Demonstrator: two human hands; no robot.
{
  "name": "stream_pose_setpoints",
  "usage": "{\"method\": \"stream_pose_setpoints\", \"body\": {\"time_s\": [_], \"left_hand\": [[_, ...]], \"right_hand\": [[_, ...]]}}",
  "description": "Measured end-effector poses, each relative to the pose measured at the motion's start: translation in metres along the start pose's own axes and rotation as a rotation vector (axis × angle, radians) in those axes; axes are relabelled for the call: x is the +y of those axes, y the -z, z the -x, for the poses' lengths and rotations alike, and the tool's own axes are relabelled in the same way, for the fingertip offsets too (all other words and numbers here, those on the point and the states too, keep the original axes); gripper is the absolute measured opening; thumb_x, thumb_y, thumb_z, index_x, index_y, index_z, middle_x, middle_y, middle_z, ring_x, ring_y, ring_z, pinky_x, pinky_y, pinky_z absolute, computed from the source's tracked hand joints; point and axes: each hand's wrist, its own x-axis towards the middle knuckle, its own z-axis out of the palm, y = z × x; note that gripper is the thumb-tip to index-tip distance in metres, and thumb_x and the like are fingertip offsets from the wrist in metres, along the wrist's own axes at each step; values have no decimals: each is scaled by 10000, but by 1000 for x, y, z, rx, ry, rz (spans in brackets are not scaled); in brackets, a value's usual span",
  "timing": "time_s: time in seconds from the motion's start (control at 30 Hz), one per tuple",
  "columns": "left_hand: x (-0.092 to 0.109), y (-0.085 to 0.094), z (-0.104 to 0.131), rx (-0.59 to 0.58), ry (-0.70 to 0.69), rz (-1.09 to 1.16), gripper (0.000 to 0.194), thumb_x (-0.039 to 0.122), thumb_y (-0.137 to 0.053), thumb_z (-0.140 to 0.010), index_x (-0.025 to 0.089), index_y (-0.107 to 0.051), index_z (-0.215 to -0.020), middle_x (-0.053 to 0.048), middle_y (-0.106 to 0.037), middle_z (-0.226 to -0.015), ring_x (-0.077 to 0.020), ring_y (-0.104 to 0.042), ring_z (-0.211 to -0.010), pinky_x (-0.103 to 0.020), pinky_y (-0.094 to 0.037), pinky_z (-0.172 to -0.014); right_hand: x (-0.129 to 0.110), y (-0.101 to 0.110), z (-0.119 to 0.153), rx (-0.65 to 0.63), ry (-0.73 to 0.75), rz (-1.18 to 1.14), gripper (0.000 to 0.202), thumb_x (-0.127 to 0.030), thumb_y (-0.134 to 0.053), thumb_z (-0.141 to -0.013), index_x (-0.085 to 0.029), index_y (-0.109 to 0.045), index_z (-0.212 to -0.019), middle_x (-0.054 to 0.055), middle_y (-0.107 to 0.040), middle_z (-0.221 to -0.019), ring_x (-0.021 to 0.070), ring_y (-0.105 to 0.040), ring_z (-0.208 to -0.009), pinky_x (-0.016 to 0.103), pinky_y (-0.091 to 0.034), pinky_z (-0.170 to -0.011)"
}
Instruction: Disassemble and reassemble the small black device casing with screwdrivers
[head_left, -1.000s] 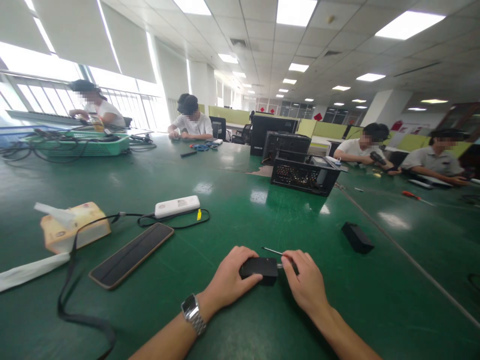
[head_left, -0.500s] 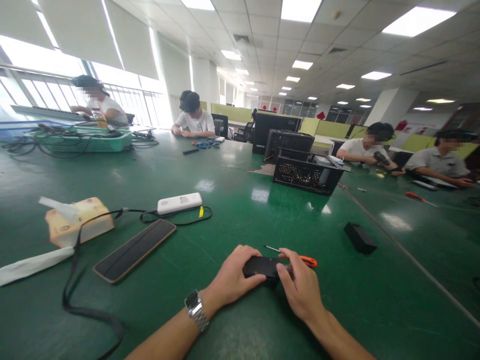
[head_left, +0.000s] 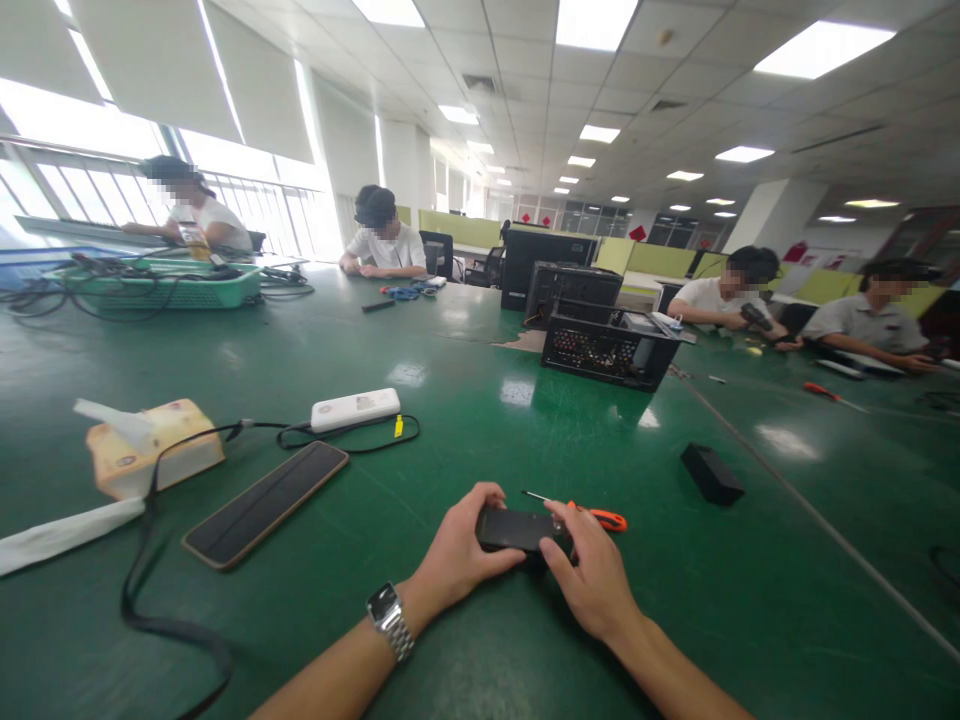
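Observation:
Between my hands, just above the green table (head_left: 450, 440), is a small black rectangular box (head_left: 514, 530) whose exact kind I cannot make out. My left hand (head_left: 465, 545), with a metal-banded watch on the wrist, grips its left end between thumb and fingers. At the right end, my right hand (head_left: 589, 570) holds it with bent fingers and thumb; the fingers partly cover that end. Behind the right fingers lies a screwdriver (head_left: 609, 520) with an orange handle, its thin shaft pointing left. Farther right rests a separate black block (head_left: 711, 473).
Left of my hands lie a phone (head_left: 266, 505), a white power bank (head_left: 355, 408) with a cable, and a tissue pack (head_left: 157, 450). Computer cases (head_left: 607, 348) stand farther back. A green basket (head_left: 165, 287) holds cables. Several people sit around the table, and another screwdriver (head_left: 821, 392) lies right.
The whole view has shifted slightly. My right fingers have moved a little at the box's right end, and the box's top is tilted slightly differently. Both hands stay on it.

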Motion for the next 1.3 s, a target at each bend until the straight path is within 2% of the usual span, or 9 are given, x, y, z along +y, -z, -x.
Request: {"method": "stream_pose_setpoints", "body": {"time_s": [0.17,0.5,0.83,1.23,1.3], "left_hand": [[4,2,0,6,-8,-31,343,256,-755,-685,198,-522,-930,4,-587,-891,-188,-573,-834,-278,-459,-778],[3,1,0,7,0,-20,388,254,-778,-669,193,-541,-971,-9,-603,-928,-201,-581,-869,-294,-459,-804],[4,3,-1,-7,2,-18,405,264,-772,-677,193,-546,-1006,-14,-607,-944,-210,-586,-888,-302,-458,-812],[4,3,-1,-8,-4,-20,368,241,-754,-682,198,-549,-985,-17,-614,-939,-212,-591,-878,-308,-470,-810],[3,3,-1,-7,-4,-17,387,258,-764,-674,201,-552,-993,-19,-618,-945,-219,-593,-887,-317,-471,-820]], "right_hand": [[-9,-7,-1,-68,-89,-52,357,-436,-510,-891,-199,-558,-1154,65,-667,-1042,235,-621,-953,334,-469,-828],[-12,-3,-5,-70,-112,-113,279,-428,-539,-875,-209,-602,-1035,28,-666,-907,207,-611,-807,303,-452,-731],[-14,-3,-6,-61,-109,-116,252,-426,-543,-868,-204,-612,-965,16,-661,-842,194,-597,-750,281,-439,-683],[-14,-3,-5,-64,-115,-149,238,-407,-556,-868,-209,-599,-993,20,-658,-880,203,-601,-789,298,-444,-720],[-12,-4,-6,-55,-96,-158,232,-411,-506,-903,-209,-599,-970,21,-656,-874,199,-600,-792,294,-442,-723]]}}
